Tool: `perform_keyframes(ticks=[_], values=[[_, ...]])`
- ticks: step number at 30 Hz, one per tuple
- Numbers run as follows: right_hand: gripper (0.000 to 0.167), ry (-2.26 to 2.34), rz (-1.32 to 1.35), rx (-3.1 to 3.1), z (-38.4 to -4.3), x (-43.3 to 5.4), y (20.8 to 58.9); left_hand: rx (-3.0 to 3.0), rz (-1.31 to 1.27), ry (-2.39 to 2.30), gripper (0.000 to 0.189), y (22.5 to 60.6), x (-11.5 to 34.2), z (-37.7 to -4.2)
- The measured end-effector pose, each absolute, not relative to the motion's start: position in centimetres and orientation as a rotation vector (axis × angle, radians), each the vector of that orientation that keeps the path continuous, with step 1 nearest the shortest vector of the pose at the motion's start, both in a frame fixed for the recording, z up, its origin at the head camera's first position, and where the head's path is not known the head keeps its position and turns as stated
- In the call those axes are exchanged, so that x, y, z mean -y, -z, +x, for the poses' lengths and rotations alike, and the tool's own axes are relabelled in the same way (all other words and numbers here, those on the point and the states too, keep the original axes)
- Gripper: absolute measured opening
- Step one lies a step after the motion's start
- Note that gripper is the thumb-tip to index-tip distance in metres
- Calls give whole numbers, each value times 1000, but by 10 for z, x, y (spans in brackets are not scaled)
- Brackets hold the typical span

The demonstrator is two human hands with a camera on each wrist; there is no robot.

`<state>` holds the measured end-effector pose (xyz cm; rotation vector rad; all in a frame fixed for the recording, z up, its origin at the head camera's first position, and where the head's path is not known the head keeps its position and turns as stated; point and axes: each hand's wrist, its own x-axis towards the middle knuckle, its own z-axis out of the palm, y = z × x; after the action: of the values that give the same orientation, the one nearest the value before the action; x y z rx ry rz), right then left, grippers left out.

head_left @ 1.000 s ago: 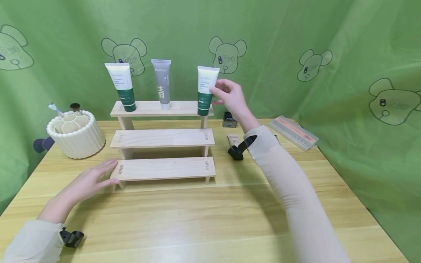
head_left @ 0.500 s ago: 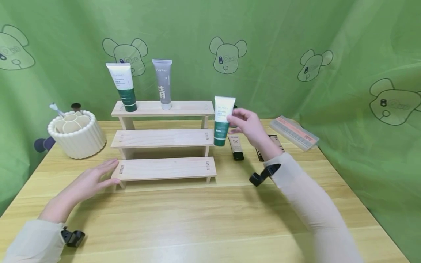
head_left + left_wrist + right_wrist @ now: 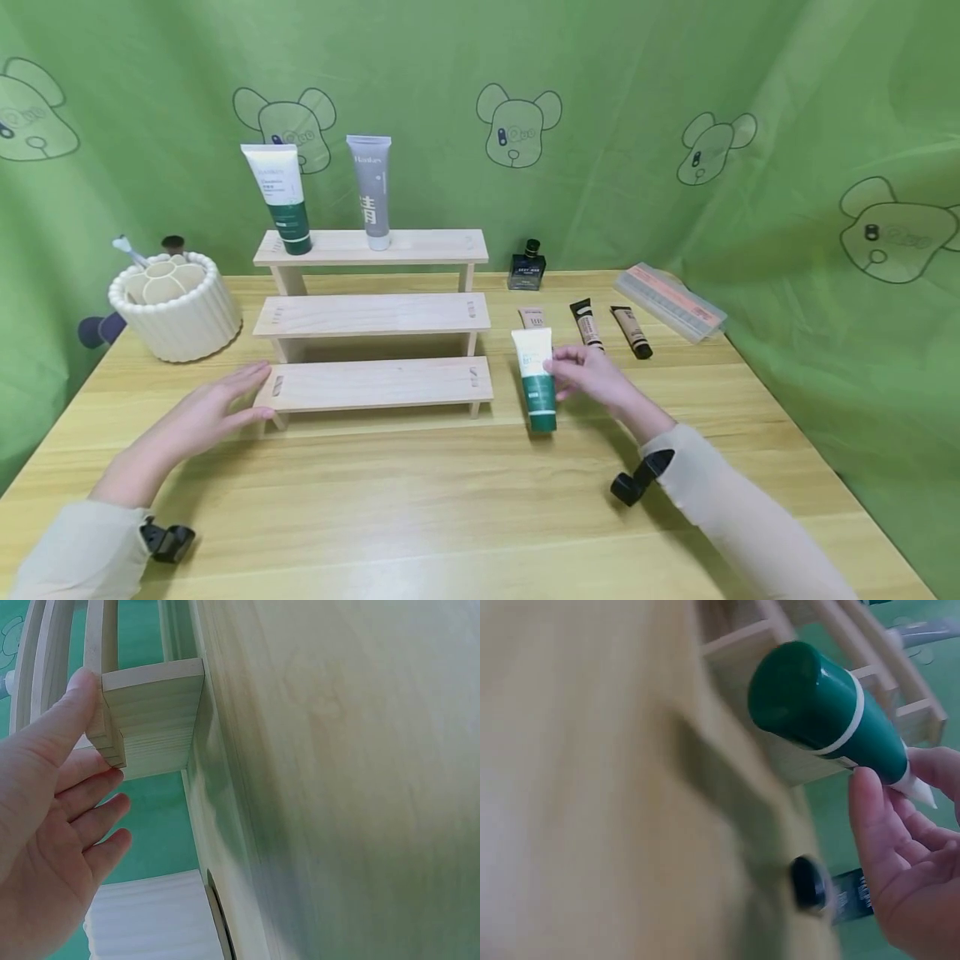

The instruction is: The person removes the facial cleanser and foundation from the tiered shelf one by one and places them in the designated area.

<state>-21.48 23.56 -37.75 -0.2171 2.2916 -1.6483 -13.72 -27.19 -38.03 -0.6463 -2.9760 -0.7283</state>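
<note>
My right hand point(image 3: 592, 375) pinches a white and green squeeze tube point(image 3: 538, 379) from its right side, between thumb and fingers. It hangs cap down, right of the wooden tiered shelf point(image 3: 375, 385), with the green cap end toward the camera in the right wrist view. My left hand point(image 3: 213, 412) holds the left end of the lowest step, thumb at the front edge and index finger round the end; the other fingers show loosely spread in the left wrist view. On the top step stand another white and green tube point(image 3: 281, 200) and a grey tube point(image 3: 371, 193).
Beyond the held tube lie a BB cream tube point(image 3: 532, 317), partly hidden, and two small dark-capped tubes, one black-patterned point(image 3: 587, 323) and one beige point(image 3: 632, 330). A black perfume bottle point(image 3: 527, 268), clear case point(image 3: 670, 302) and white ribbed pot point(image 3: 180, 312) stand about the table point(image 3: 390, 508).
My right hand has carried the white and green tube off the top step's right end, downward and to the right, toward the tabletop. The left hand stays at the shelf.
</note>
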Motion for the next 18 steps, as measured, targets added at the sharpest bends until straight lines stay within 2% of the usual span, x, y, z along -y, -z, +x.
perform_keyframes(ticks=[7,18], values=[[46,1566,-177,-2254,-201,-248,397,2976,-645,726,70,379,273,-137],[46,1507,-128,-2178,-190,-265,404,2985,-641,732,70,378,271,-136]])
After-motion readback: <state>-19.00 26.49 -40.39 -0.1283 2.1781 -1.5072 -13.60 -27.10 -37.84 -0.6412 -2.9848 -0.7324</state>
